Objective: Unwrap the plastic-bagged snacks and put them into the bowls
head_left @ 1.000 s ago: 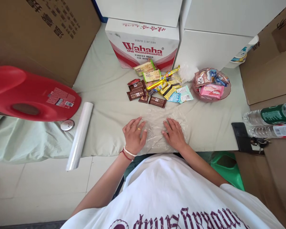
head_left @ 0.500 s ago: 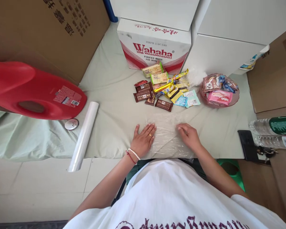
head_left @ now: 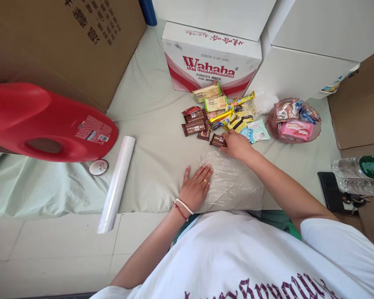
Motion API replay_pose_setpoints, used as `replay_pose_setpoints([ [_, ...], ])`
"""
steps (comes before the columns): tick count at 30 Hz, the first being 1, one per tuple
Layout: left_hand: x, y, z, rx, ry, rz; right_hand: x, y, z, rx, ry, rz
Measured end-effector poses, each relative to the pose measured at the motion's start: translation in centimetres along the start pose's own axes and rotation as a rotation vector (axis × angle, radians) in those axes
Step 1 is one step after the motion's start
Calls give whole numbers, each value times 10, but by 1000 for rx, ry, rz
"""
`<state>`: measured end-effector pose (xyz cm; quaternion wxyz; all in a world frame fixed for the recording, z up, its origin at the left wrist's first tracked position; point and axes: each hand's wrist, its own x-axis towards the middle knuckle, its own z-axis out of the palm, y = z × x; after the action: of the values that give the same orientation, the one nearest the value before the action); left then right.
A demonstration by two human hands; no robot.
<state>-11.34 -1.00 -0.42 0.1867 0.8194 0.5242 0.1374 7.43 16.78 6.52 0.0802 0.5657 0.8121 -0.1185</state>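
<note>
A sheet of clear plastic film [head_left: 233, 182] lies flat on the pale green cloth [head_left: 149, 137] in front of me. My left hand [head_left: 195, 189] rests open and flat on the film's left edge. My right hand [head_left: 237, 144] has reached past the film to the heap of wrapped snacks [head_left: 218, 114] and closes its fingers on a brown chocolate bar [head_left: 217, 140] at the heap's near edge. More brown bars, yellow packets and blue packets lie just beyond.
A roll of film [head_left: 116, 182] lies to the left by a small round metal lid [head_left: 98, 167] and a big red jug [head_left: 40, 122]. A wrapped bowl of snacks [head_left: 294, 120] sits right. Cardboard boxes, a Wahaha carton [head_left: 210, 62], bottles [head_left: 361, 174] and a phone [head_left: 328, 191] ring the cloth.
My right hand left the film and reached forward to the snack heap, closing on a brown bar. My left hand stayed flat on the film. The view drifted, shifting everything right.
</note>
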Motion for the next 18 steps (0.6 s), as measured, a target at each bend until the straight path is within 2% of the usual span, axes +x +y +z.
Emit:
replay_pose_setpoints([
  [3,0,-1,1,12,2,7,11,-15,-23,-3,48,-112],
  [5,0,-1,2,27,6,3,27,-31,-29,-19,92,-177],
  [9,0,-1,4,56,13,-4,66,-56,-21,-109,75,-274],
  [12,0,-1,5,68,11,-2,81,-64,-14,-163,52,-302],
  [15,0,-2,6,73,17,0,72,-61,-18,-168,73,-328],
  [18,0,-2,7,73,29,-1,37,-43,-28,-83,129,-291],
])
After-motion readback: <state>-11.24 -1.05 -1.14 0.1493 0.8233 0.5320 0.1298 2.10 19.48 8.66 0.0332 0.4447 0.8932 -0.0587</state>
